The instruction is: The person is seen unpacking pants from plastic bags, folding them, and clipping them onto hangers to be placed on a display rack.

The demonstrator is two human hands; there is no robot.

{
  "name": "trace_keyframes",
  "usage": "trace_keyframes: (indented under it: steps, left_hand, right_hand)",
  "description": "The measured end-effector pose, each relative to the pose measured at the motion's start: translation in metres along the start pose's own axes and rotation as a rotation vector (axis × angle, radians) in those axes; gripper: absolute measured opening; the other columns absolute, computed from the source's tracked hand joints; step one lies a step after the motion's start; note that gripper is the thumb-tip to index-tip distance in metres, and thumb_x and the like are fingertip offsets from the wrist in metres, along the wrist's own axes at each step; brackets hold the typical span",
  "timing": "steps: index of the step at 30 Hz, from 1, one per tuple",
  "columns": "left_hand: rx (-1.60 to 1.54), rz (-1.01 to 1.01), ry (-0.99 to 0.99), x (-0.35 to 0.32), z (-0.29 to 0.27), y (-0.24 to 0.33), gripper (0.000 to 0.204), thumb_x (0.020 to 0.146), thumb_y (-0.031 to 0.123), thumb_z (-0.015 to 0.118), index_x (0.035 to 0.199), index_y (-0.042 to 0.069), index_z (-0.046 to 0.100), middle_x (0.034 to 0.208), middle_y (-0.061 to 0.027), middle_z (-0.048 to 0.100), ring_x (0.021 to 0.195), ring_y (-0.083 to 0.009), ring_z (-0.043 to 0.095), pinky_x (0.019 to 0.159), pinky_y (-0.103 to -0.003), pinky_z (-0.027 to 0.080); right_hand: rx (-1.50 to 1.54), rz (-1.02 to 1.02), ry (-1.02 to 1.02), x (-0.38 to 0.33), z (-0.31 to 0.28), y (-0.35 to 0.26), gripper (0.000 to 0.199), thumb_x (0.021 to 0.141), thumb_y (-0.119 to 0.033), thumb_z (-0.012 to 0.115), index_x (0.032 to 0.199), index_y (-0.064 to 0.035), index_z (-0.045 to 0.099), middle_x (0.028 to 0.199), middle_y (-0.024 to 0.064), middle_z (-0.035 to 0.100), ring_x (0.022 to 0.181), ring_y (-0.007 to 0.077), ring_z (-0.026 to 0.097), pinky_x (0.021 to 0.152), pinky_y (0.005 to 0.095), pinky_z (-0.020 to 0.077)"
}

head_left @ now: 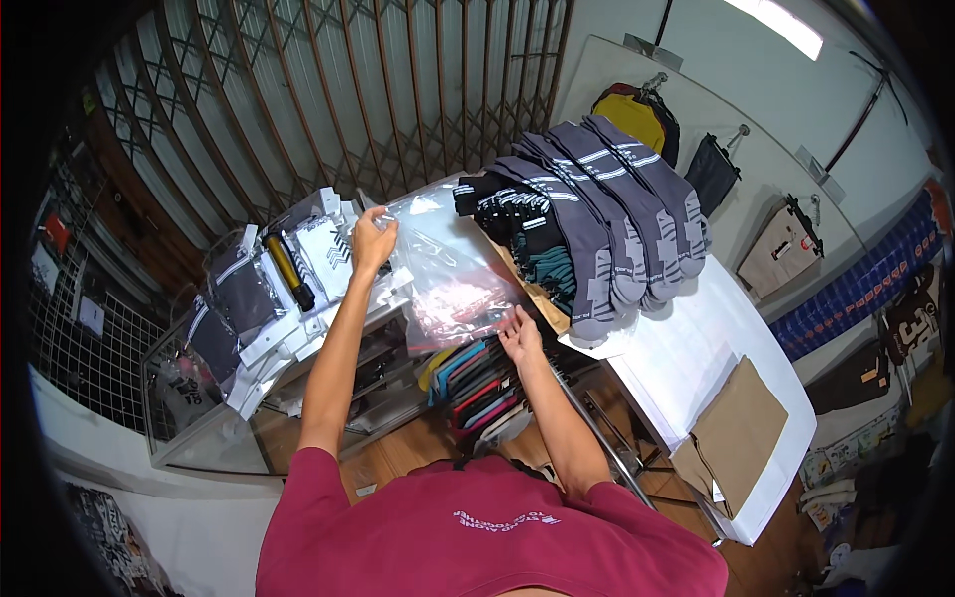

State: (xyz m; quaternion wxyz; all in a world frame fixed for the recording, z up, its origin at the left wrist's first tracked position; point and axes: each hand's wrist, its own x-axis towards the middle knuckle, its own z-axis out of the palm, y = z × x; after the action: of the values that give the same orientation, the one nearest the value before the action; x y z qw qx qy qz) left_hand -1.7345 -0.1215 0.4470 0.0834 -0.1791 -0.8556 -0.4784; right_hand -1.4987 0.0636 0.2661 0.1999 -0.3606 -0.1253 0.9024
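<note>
A large clear plastic bag (453,294) lies spread between my hands, with a reddish strip along its near edge. My left hand (375,239) is closed on its far left corner. At the near right edge of the bag, my right hand (521,336) pinches the plastic between thumb and fingers. Just right of the bag rises a pile of long grey socks (607,209) with white stripes. Black and teal socks (547,269) lie beside them on brown cardboard. Left of my left hand are packed socks in clear wrappers (323,249).
A yellow-and-black tube (288,274) lies on the packed socks. At the right, a folded brown paper bag (736,433) rests on the white table (662,373). Colourful garments (473,388) hang below the bag. A folding metal gate (398,90) stands behind; pouches (781,249) hang on the wall.
</note>
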Motion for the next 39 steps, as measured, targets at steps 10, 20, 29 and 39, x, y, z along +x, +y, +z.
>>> trace_keyframes:
  steps: [10,20,29,39]
  left_hand:
    - [0.412,-0.073,-0.375,0.006,0.016,-0.027,0.03,0.069,0.017,0.062,0.089,-0.003,0.07,0.094,-0.0275,0.067,0.094,-0.0407,0.065,0.088,-0.041,0.051]
    - [0.374,-0.084,-0.285,0.045,0.063,-0.044,0.047,0.069,0.017,0.061,0.104,-0.015,0.062,0.115,-0.0316,0.06,0.114,-0.0395,0.057,0.098,-0.038,0.045]
    - [0.538,-0.137,-0.418,0.062,0.087,-0.068,0.052,0.069,0.017,0.061,0.114,-0.01,0.061,0.119,-0.032,0.058,0.117,-0.0382,0.056,0.1,-0.036,0.045]
    - [0.623,-0.032,-0.34,0.021,0.089,-0.024,0.048,0.074,0.008,0.064,0.119,-0.007,0.055,0.132,-0.0356,0.043,0.119,-0.0443,0.051,0.099,-0.041,0.046]
  right_hand:
    - [-0.36,0.248,-0.134,-0.026,-0.012,0.014,0.021,0.095,-0.012,0.053,0.115,-0.0057,0.054,0.116,0.0094,0.065,0.091,0.0222,0.065,0.078,0.035,0.0559]
    - [-0.289,-0.045,-0.111,-0.01,0.029,-0.002,0.021,0.095,-0.006,0.05,0.116,-0.0041,0.053,0.106,0.0103,0.062,0.097,0.0271,0.065,0.082,0.0385,0.057]
    - [-0.592,-0.01,-0.061,-0.015,0.05,0.001,0.014,0.09,-0.005,0.058,0.103,0.0017,0.056,0.095,0.0113,0.062,0.087,0.0242,0.066,0.072,0.0367,0.0607]
    - [-0.634,-0.189,0.098,-0.002,0.06,0.011,0.009,0.088,-0.003,0.063,0.095,0.0004,0.057,0.084,0.0103,0.064,0.068,0.0192,0.066,0.06,0.0316,0.0602]
